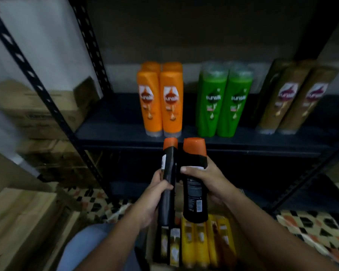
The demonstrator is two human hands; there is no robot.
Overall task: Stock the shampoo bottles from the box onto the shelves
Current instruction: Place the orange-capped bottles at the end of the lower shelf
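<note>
Two black bottles with orange caps are held upright side by side above the box point(194, 249), one point(167, 184) gripped by the left hand point(155, 194), the other point(196, 184) by the right hand point(207, 178), below the shelf point(115, 132).

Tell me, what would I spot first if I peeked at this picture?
Probably the bright bottles standing on the dark shelf: orange bottles to the left, green bottles in the middle, gold bottles to the right. Right below, two hands each hold up a black bottle with an orange cap, the left hand gripping a slim-looking one, the right hand a wider one.
</note>
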